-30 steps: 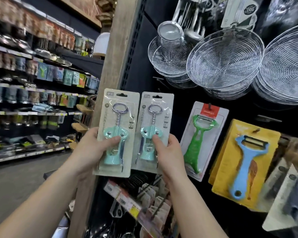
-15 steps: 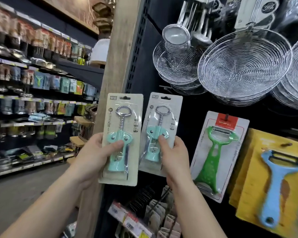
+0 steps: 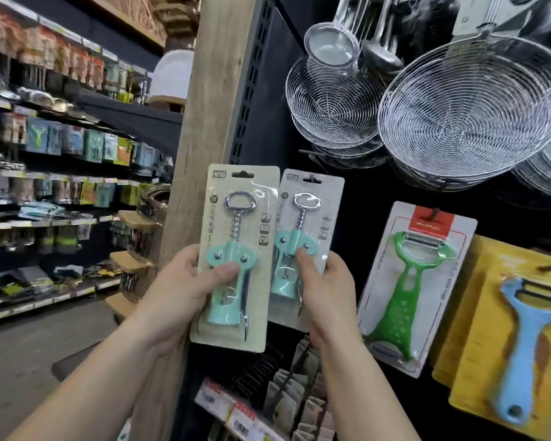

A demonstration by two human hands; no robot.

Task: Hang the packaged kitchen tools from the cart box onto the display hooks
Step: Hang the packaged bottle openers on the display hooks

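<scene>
While each hand pinches one carded corkscrew low down, thumb on the blister, the left hand (image 3: 185,281) keeps the left corkscrew pack (image 3: 236,249) before the wooden post (image 3: 204,122); the right hand (image 3: 325,288) has the right corkscrew pack (image 3: 306,246) against the dark display panel (image 3: 363,192), its slot seemingly on a hook. Light, stiff cards; slippery plastic, so holding by the lower edges seems best.

A wooden post (image 3: 204,128) walls off the left of the dark display panel (image 3: 268,100). Wire skimmers (image 3: 334,106) hang overhead, and the green peeler pack (image 3: 417,281) crowds the right. Between them lies a bare dark strip of panel above the right corkscrew pack (image 3: 309,243). Below, hanging packs and price tags (image 3: 233,412) fill the lower row.
</scene>
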